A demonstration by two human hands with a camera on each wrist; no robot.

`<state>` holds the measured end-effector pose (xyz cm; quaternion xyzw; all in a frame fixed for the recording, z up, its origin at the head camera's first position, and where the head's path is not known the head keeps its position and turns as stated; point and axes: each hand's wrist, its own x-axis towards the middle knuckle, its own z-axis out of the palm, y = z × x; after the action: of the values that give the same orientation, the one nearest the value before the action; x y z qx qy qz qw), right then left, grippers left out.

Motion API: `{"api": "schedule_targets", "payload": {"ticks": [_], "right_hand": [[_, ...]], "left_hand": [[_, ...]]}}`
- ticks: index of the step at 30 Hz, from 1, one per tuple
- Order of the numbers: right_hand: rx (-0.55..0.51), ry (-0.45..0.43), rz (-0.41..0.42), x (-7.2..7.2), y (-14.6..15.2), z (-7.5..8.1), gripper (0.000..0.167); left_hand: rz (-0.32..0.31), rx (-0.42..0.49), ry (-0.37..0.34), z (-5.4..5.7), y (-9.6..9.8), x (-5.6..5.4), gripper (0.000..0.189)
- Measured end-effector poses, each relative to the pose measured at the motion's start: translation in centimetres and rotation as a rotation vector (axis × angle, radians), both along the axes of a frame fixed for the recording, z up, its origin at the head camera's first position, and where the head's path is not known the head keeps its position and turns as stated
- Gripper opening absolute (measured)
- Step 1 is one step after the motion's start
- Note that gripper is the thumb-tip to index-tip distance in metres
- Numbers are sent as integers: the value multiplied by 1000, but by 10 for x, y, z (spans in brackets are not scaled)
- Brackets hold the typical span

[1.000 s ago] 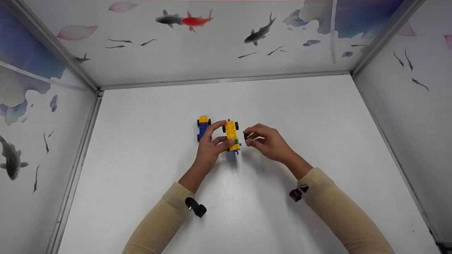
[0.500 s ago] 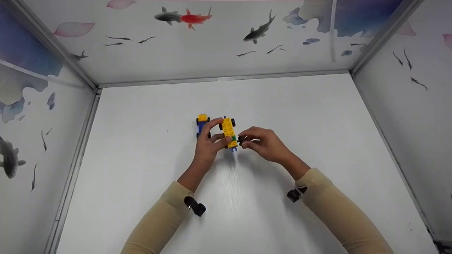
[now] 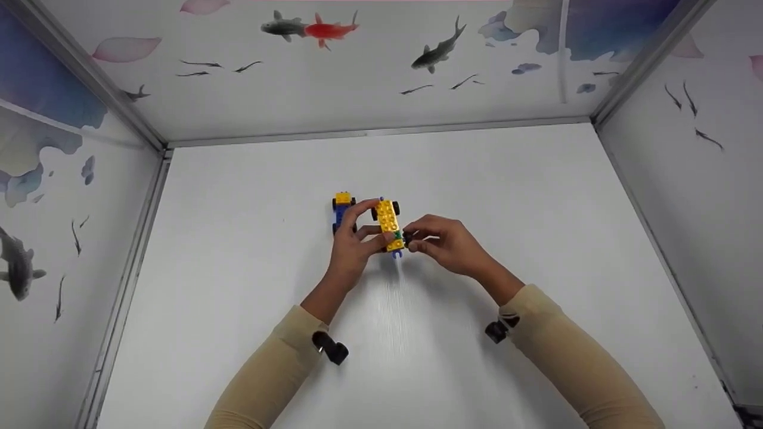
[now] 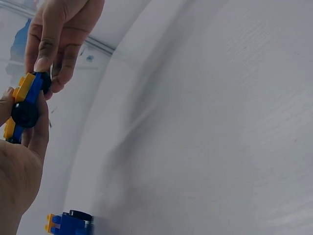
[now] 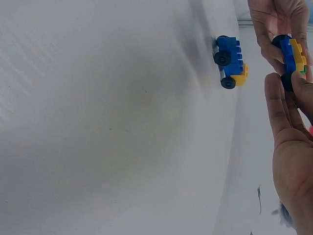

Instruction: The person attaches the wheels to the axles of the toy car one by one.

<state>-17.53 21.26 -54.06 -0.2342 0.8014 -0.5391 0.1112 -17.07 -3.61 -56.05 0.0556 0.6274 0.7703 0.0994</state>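
Observation:
A toy block car (image 3: 387, 218) with yellow studded bricks, a blue base and black wheels is gripped by my left hand (image 3: 351, 253), thumb on its near end and index finger at its far end. Beside the thumb a green piece (image 3: 397, 235) shows among the yellow. My right hand (image 3: 448, 241) pinches a black wheel (image 3: 408, 239) against the car's near right side; in the right wrist view this wheel (image 5: 287, 82) lies between thumb and fingers. The car is held above the table. The left hand covers part of its left side.
A second toy block car (image 3: 343, 208), blue with a yellow end and black wheels, stands on the white table (image 3: 238, 250) just left of the held one. Walls printed with fish (image 3: 438, 55) enclose the table at the back and sides.
My right hand has moved left, bringing the wheel up to the car's side. The held car has shifted slightly left and away. In the last half second little has changed.

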Motion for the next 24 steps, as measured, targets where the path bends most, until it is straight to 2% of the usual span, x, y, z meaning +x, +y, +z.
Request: {"api": "schedule_targets", "payload": {"ticks": [5, 10, 19, 24], "right_hand": [[-31, 9, -11, 0, 1, 1, 30], [-51, 7, -26, 0, 0, 3, 28], [-7, 17, -52, 1, -3, 7, 28], [-21, 11, -51, 0, -3, 10, 28]], "left_hand": [[-24, 7, 30, 1, 2, 0, 68], [-23, 16, 38, 1, 2, 1, 68], [-16, -40, 67, 1, 3, 2, 65], [-15, -33, 56, 2, 4, 1, 64]]}}
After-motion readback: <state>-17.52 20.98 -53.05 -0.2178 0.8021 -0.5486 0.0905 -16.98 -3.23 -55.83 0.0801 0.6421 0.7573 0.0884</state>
